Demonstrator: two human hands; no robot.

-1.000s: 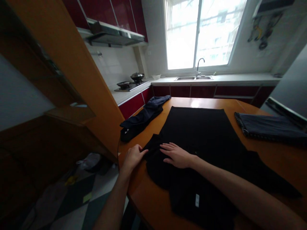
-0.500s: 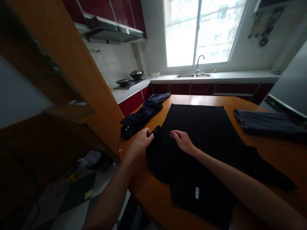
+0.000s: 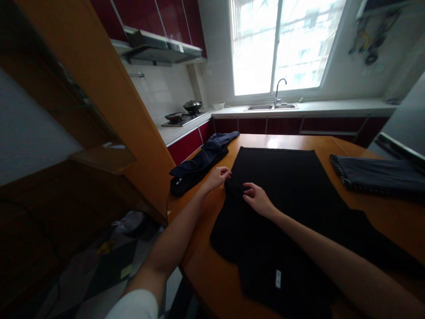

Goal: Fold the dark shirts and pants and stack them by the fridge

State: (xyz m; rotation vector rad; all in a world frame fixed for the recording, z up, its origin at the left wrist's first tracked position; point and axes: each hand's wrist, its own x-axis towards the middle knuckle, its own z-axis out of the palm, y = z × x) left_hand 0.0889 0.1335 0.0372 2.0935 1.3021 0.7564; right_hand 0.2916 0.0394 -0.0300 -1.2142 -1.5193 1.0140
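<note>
A black long-sleeved top [image 3: 282,177] lies spread on the wooden table, its hem at the far side and a small white label [image 3: 278,279] near me. One sleeve [image 3: 381,239] stretches out to the right; the left sleeve is folded in over the body, hard to make out against the black. My left hand [image 3: 217,178] is at the top's left edge, its fingers closed on the cloth there. Just right of it, my right hand [image 3: 259,201] is over the folded part, thumb and fingers apart with nothing between them.
Dark blue clothing [image 3: 206,155] lies at the table's left edge. On the right is a folded grey-blue cloth [image 3: 378,173] with a dark trim. Beyond the wooden table [image 3: 195,248] are a sink [image 3: 259,107] and a stove [image 3: 186,118]. A wooden partition [image 3: 133,119] rises at the left.
My left hand has moved up and to the right, carrying the bunched sleeve cloth inward onto the body. My right hand has shifted slightly right, and its fingers have spread.
</note>
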